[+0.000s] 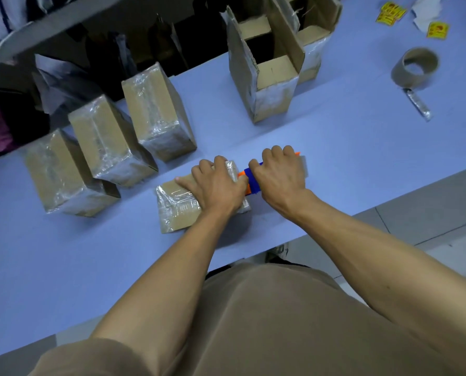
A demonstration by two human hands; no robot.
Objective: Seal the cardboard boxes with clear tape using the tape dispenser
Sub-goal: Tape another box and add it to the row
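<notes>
Taping a small cardboard box on the blue table

The left hand lies on top of the box with fingers spread flat, pressing it down. The right hand is clenched around the blue-and-orange tape dispenser, just at the box's right end. Three taped boxes stand at the left — two open boxes stand behind.
</notes>
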